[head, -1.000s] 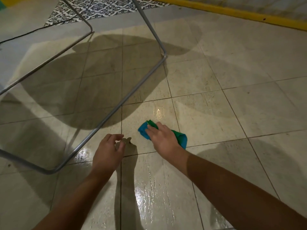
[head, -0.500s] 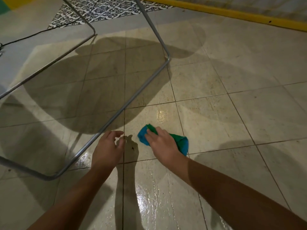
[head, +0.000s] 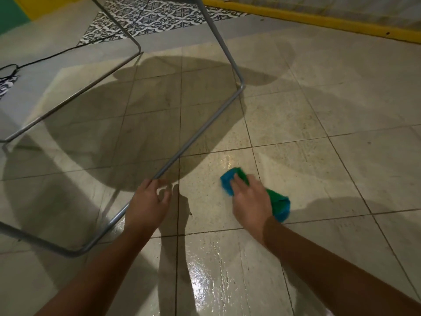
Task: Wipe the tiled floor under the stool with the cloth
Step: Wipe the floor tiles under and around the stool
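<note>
On tiled floor (head: 307,106): 1 cloth (head: 276,200), 2 hands.

- The bare left hand (head: 147,205) is reaching toward twelve o'clock, palm down, fingers loosely curled and slightly spread, forearm entering from seven o'clock.
- The bare right hand (head: 251,201) is lying palm down, fingers together and pressing flat, pointing toward eleven o'clock, forearm stretching in from five o'clock.
</note>
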A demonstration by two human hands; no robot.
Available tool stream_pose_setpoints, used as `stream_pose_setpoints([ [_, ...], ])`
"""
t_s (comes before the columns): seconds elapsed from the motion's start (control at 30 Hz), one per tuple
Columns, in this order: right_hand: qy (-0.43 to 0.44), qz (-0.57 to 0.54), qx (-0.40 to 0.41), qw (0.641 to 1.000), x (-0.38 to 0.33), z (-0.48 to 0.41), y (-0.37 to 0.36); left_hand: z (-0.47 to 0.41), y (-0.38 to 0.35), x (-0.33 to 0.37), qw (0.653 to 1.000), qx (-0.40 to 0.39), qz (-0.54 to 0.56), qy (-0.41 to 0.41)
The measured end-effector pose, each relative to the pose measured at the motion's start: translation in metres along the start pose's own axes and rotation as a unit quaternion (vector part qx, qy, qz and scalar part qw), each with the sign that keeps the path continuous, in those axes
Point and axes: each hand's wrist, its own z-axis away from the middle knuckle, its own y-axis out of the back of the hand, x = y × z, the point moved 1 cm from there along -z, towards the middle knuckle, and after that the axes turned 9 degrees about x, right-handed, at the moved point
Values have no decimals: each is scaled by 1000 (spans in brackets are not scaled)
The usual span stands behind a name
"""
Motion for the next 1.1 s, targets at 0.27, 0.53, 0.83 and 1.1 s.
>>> stream_pose_setpoints([
  [0.27, 89, -40, -40, 994, -28, -45, -11, -17, -10, -7, 994, -59, -75, 57],
  [0.53, -4, 31, 20, 999, 14, -42, -6, -36, -12, -15, 987, -91, -130, 10],
  [0.83, 113, -33, -11, 993, -31, -53, -19, -47, -16, -19, 985, -87, -148, -10],
  [1.1, -29, 94, -48, 994, 24, -105, -7, -51, -10, -23, 985, -104, -140, -23],
])
